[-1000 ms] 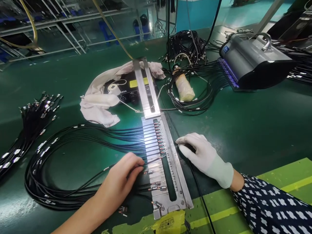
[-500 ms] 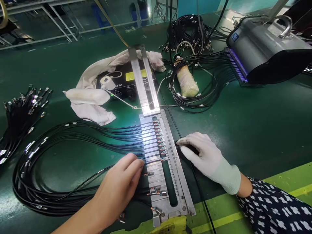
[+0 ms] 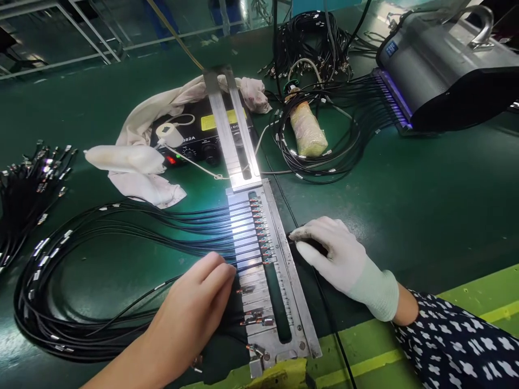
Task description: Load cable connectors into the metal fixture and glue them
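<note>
My bare left hand [image 3: 198,308] is closed at the left edge of a slotted metal fixture [image 3: 294,302], thumb and finger pinched on a black cable [image 3: 253,265]. That cable's tip lies over the slot, at the near end of a row of metal-ended cables [image 3: 256,227] set side by side in the fixture. Several loose cable ends [image 3: 259,319] rest on the fixture nearer me. My gloved right hand [image 3: 338,265] is at the fixture's right edge, thumb and forefinger closed around a small dark part I cannot make out.
A black control box [image 3: 198,146] with a white cloth [image 3: 133,124] stands behind the fixture. At the back right are a wrapped bottle [image 3: 307,132], coiled cables [image 3: 300,173] and a grey machine [image 3: 446,70] glowing violet. Another cable bundle [image 3: 30,194] lies at left.
A red light now shows on the control box. The pinched cable's tip sits more in line with the row. The view has shifted slightly; both hands hold nearly the same places.
</note>
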The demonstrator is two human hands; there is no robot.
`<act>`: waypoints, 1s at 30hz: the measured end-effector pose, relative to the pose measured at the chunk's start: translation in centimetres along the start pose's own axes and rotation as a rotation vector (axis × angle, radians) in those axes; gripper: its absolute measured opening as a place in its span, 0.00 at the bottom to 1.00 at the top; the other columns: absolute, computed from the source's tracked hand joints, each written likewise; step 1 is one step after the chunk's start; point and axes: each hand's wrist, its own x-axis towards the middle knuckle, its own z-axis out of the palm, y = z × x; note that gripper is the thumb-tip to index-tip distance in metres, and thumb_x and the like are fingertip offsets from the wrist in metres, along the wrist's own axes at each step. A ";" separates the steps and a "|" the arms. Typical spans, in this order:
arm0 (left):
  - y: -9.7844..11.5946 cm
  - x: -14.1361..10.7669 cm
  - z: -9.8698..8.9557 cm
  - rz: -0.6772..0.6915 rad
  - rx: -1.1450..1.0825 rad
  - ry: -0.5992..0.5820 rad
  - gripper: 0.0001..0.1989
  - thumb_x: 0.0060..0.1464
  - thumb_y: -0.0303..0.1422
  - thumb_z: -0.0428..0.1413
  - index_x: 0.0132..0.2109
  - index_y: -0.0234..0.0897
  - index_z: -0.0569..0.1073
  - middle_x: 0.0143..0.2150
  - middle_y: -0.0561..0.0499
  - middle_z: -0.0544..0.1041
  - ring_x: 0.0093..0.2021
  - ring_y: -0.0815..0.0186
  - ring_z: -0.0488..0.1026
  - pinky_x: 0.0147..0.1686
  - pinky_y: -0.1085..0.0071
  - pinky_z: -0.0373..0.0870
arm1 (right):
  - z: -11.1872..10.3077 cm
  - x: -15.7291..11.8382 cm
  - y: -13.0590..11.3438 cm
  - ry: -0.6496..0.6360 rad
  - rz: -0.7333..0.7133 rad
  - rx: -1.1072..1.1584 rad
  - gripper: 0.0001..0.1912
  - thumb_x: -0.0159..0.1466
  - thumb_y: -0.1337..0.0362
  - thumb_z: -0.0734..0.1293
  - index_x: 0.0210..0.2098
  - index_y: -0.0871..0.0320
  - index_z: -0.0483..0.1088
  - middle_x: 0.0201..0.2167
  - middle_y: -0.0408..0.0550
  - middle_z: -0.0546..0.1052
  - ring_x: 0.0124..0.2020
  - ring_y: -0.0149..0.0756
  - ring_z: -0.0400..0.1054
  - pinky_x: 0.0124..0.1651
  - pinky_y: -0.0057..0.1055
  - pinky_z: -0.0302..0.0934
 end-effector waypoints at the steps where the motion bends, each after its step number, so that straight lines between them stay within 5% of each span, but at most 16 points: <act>1: -0.1 0.1 0.0 0.004 -0.029 -0.004 0.05 0.65 0.26 0.48 0.42 0.39 0.68 0.35 0.53 0.67 0.33 0.69 0.65 0.31 0.73 0.64 | 0.0 0.0 0.0 0.004 0.000 0.003 0.06 0.68 0.66 0.64 0.41 0.51 0.72 0.37 0.42 0.77 0.41 0.39 0.68 0.46 0.40 0.58; 10: -1.4 -0.5 1.1 0.061 -0.136 0.030 0.14 0.63 0.21 0.48 0.51 0.40 0.70 0.40 0.51 0.66 0.37 0.71 0.67 0.34 0.77 0.66 | -0.1 -0.1 -0.2 -0.008 0.006 0.008 0.06 0.68 0.66 0.63 0.41 0.50 0.72 0.36 0.42 0.77 0.40 0.39 0.68 0.45 0.40 0.58; 16: -1.8 -2.2 1.9 0.145 0.207 0.128 0.24 0.60 0.19 0.46 0.60 0.42 0.67 0.41 0.47 0.65 0.38 0.65 0.64 0.34 0.70 0.64 | -0.1 -0.1 0.0 -0.007 0.003 0.001 0.06 0.68 0.66 0.63 0.41 0.50 0.72 0.36 0.42 0.77 0.40 0.39 0.68 0.45 0.40 0.58; 24: -0.9 -2.8 2.4 0.136 0.290 0.105 0.22 0.63 0.21 0.45 0.61 0.36 0.66 0.37 0.48 0.69 0.33 0.65 0.62 0.30 0.70 0.58 | 0.0 0.1 -0.2 -0.021 0.013 -0.018 0.06 0.69 0.65 0.63 0.41 0.51 0.72 0.38 0.42 0.77 0.42 0.40 0.68 0.47 0.42 0.57; 30: -0.1 -0.6 2.1 0.153 0.279 0.086 0.18 0.64 0.23 0.44 0.56 0.37 0.71 0.38 0.46 0.71 0.34 0.63 0.65 0.32 0.68 0.61 | 0.1 0.0 -0.2 0.009 -0.019 -0.047 0.07 0.68 0.67 0.63 0.41 0.53 0.73 0.39 0.44 0.77 0.43 0.41 0.68 0.48 0.42 0.58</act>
